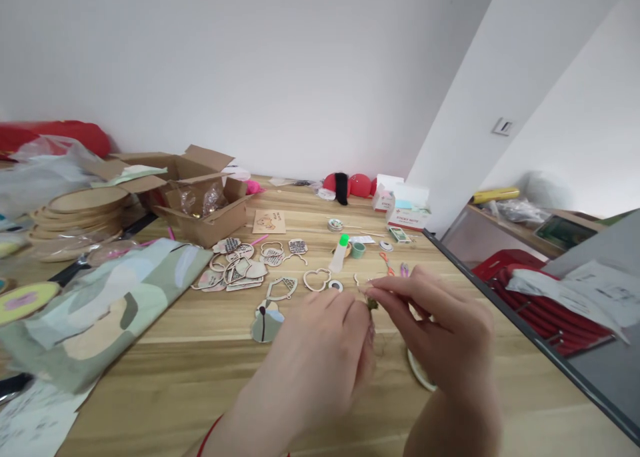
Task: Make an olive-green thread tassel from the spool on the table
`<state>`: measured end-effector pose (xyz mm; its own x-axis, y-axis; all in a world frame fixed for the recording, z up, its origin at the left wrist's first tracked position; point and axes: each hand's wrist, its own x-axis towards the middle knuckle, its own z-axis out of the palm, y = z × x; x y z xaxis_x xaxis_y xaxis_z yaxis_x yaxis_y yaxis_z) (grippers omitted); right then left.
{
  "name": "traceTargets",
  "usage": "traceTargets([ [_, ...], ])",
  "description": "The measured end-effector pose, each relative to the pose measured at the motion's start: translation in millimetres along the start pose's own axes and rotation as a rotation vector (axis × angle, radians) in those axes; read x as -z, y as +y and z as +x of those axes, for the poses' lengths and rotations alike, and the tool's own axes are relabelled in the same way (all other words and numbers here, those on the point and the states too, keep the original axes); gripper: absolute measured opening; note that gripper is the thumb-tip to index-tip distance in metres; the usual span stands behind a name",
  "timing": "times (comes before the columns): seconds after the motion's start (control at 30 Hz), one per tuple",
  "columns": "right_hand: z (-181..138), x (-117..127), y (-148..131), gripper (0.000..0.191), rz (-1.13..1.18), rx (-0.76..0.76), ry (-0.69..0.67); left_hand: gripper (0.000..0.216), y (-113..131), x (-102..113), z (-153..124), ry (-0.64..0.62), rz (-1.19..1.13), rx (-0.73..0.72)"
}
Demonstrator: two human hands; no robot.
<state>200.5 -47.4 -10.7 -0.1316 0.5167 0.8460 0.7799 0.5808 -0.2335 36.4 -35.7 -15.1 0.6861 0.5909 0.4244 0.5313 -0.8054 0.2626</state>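
My left hand (327, 347) is curled closed above the wooden table (200, 370), its fingertips pinching a small dark green piece (372, 304). My right hand (440, 324) meets it from the right, thumb and forefinger pinched at the same piece. What the right fingers hold is too small to name. A round pale ring (417, 370) lies on the table under my right hand, mostly hidden. Just beyond my hands lie thin wooden cutout shapes (250, 267), a gourd-shaped outline (317, 279) and a small bottle with a green cap (339, 252).
Patterned green fabric (100, 304) lies at the left, with stacked wooden hoops (80, 214) and an open cardboard box (200, 200) behind. Small boxes (407, 210) and red round things (357, 185) stand by the wall. The table's right edge (500, 304) drops to red crates (540, 304).
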Motion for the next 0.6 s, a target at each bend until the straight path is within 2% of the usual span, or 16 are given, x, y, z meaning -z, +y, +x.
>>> traceTargets([
  [0.3,-1,1,-8,0.012,-0.002,-0.004,-0.022,0.023,-5,-5,1,0.062,-0.027,0.069],
  [0.47,-1,-2,-10,0.014,-0.019,0.052,-0.015,0.019,-8,-10,1,0.106,-0.056,0.149],
  [0.6,-1,-2,-11,0.015,-0.012,0.086,0.0,0.019,-11,-11,1,0.149,-0.033,0.141],
])
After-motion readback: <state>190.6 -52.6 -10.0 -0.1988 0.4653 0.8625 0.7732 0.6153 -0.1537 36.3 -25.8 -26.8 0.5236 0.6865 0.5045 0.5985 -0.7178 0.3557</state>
